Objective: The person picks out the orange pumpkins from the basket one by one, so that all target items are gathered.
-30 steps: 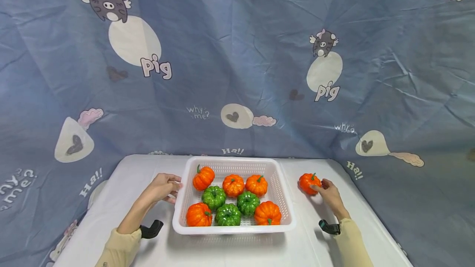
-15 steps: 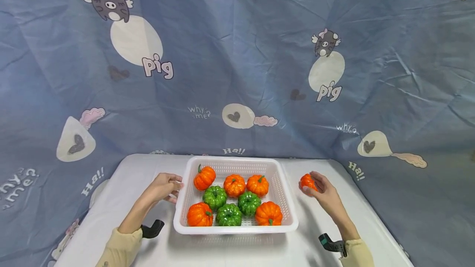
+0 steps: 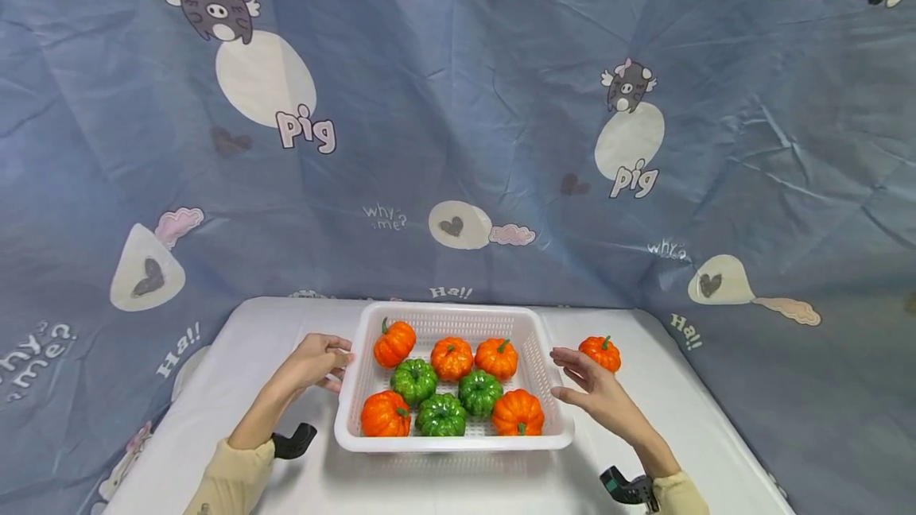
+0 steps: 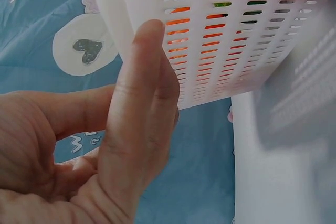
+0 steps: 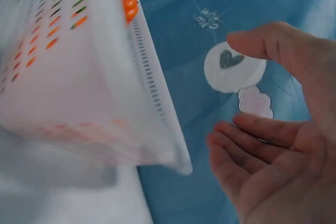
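A white perforated plastic basket (image 3: 458, 443) stands on the table with several orange pumpkins and three green ones (image 3: 441, 415) inside. My left hand (image 3: 312, 362) is at its left side, fingers extended; in the left wrist view, a fingertip (image 4: 151, 31) rests against the wall beneath the rim. By the right rim, my right hand (image 3: 597, 392) holds nothing, its thumb and fingers spread apart. The right wrist view shows a gap between that hand (image 5: 283, 156) and the basket wall (image 5: 105, 103). Just behind the right hand, a small orange pumpkin (image 3: 601, 354) sits on the table, partly covered.
A white cloth (image 3: 687, 435) covers the table. Blue printed fabric (image 3: 458, 102) hangs behind it and along both sides. Black bands (image 3: 630, 489) with cameras are on both wrists.
My right hand has let go of the small orange pumpkin outside the basket and moved left to the basket's right rim. The left hand has stayed in place.
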`<state>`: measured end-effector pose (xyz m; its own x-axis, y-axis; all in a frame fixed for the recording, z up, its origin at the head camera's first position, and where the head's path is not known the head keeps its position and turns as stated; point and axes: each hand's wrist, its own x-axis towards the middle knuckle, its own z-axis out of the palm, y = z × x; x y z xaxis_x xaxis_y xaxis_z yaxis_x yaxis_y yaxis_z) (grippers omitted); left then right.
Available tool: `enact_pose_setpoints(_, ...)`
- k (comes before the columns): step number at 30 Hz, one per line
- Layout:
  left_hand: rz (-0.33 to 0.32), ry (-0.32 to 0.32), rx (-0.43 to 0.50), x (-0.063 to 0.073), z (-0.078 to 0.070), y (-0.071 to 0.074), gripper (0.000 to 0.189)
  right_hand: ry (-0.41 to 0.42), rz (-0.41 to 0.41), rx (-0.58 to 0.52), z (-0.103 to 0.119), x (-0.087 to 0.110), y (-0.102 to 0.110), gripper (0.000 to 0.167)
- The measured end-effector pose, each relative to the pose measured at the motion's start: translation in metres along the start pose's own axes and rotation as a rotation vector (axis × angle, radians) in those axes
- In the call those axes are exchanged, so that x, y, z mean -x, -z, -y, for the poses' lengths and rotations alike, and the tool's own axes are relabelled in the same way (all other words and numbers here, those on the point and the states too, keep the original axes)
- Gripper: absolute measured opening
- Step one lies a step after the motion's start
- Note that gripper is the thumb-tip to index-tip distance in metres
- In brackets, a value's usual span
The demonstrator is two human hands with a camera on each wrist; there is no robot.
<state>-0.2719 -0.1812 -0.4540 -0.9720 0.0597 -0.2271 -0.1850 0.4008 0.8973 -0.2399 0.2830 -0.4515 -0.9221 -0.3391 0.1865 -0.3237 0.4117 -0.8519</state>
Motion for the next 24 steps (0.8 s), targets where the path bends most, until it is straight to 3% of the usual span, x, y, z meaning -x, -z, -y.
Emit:
enact_pose_setpoints(9, 0.0, 0.003, 0.01, 0.0, 0.001, 0.0, 0.036, 0.076, 0.273, 0.119, 0.023, -0.025, 0.002, 0.055)
enact_pose_setpoints(17, 0.011, 0.004, 0.0, -0.001, 0.002, 0.0, 0.04, -0.066, 0.479, 0.243, 0.032, -0.041, -0.007, 0.053)
enact_pose_setpoints(24, 0.015, -0.007, 0.006, -0.001, 0.001, 0.001, 0.039, -0.122, 0.61, 0.397, 0.032, -0.051, -0.024, 0.054)
